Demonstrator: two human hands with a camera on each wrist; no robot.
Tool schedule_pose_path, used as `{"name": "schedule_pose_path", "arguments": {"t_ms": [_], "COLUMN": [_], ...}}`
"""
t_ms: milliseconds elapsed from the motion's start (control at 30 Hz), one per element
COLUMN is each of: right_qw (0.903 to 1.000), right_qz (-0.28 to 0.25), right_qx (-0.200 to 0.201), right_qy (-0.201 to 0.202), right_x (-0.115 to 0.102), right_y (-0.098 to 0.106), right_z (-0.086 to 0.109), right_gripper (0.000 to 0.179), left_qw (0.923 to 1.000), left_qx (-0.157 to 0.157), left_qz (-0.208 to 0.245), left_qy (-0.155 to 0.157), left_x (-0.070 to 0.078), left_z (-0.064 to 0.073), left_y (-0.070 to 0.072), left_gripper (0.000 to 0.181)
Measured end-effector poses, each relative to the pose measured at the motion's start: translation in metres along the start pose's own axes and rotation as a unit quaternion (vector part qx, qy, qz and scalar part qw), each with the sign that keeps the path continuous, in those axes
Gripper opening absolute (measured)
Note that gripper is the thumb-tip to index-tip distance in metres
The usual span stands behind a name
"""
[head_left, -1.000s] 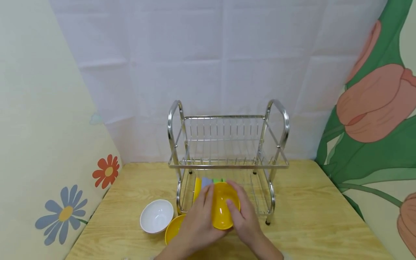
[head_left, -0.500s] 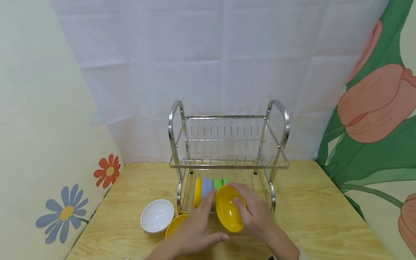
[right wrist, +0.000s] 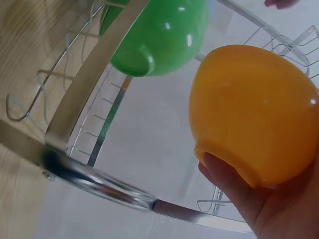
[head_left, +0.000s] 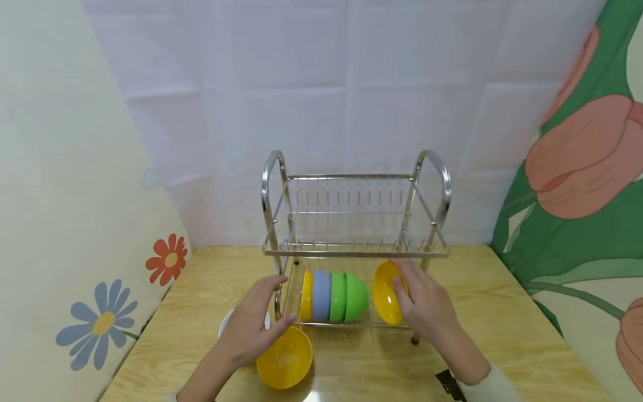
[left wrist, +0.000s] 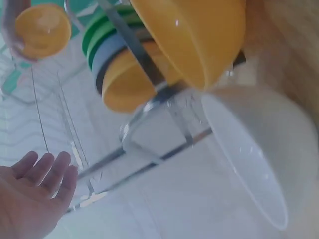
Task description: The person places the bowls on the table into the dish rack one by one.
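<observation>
My right hand [head_left: 429, 304] grips a yellow bowl [head_left: 385, 295] at the right end of the rack's lower tier, its opening tipped left. In the right wrist view the thumb lies at the foot of this bowl [right wrist: 254, 109]. My left hand [head_left: 251, 326] is held with fingers apart and nothing in it, over the table left of the rack. Below it are another yellow bowl [head_left: 286, 363] and a white bowl [head_left: 226, 321], partly hidden by the hand. On the lower tier, a yellow bowl [head_left: 306, 296], a blue bowl [head_left: 321, 296] and green bowls [head_left: 356, 297] stand nested on their sides.
A two-tier metal dish rack [head_left: 356, 254] stands on the wooden table [head_left: 492, 335], its upper tier overhanging the bowls. Behind it hangs a white cloth [head_left: 321, 100]. A small black object [head_left: 449, 384] lies by my right forearm.
My hands have parted. The right one has carried the yellow bowl from the middle to the right side of the rack; the left has let go and moved left, uncovering the bowl row.
</observation>
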State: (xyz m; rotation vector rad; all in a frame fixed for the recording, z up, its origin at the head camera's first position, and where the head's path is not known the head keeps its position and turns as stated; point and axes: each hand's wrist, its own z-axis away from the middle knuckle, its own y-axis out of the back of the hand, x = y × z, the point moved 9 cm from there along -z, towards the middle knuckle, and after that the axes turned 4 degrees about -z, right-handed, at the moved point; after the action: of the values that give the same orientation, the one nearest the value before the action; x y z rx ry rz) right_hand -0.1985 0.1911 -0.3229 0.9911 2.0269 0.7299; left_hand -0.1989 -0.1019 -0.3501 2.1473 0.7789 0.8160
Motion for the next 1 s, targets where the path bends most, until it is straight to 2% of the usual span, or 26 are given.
{"name": "schedule_pose_path", "arguments": {"t_ms": [67,167,300,367,433,533,600,800,1000], "right_qw": [0.9998,0.9986,0.9952,0.9931,0.9908,0.988,0.9859,0.9796,0.98], "right_qz": [0.01,0.022,0.053,0.069,0.078,0.077,0.075,0.069,0.073], "right_qx": [-0.013,-0.04,-0.075,-0.087,-0.1,-0.116,-0.129,-0.168,-0.175], "right_qy": [-0.01,-0.028,-0.034,-0.037,-0.047,-0.067,-0.077,-0.086,-0.062], "right_x": [0.003,0.008,0.01,0.011,0.015,0.022,0.026,0.03,0.028], "right_y": [-0.002,-0.01,-0.027,-0.036,-0.045,-0.056,-0.063,-0.085,-0.102], "right_z": [-0.003,-0.008,-0.015,-0.017,-0.018,-0.019,-0.019,-0.019,-0.019], "right_gripper": [0.036,0.036,0.039,0.04,0.04,0.041,0.042,0.045,0.046], "left_qw": [0.9996,0.9961,0.9818,0.9738,0.9683,0.9651,0.967,0.9804,0.987], "left_qx": [0.028,0.086,0.183,0.219,0.241,0.252,0.244,0.193,0.145], "left_qz": [0.002,0.004,0.0,0.0,0.002,0.01,0.013,-0.017,-0.068], "left_qy": [-0.001,-0.016,-0.049,-0.061,-0.067,-0.072,-0.07,-0.034,-0.01], "left_x": [-0.007,-0.016,-0.019,-0.02,-0.019,-0.018,-0.017,-0.013,-0.011], "left_z": [-0.004,-0.01,-0.019,-0.026,-0.036,-0.054,-0.067,-0.105,-0.138], "left_y": [0.012,0.033,0.064,0.077,0.088,0.1,0.104,0.106,0.101], "left_gripper": [0.061,0.055,0.059,0.065,0.066,0.065,0.064,0.069,0.06]}}
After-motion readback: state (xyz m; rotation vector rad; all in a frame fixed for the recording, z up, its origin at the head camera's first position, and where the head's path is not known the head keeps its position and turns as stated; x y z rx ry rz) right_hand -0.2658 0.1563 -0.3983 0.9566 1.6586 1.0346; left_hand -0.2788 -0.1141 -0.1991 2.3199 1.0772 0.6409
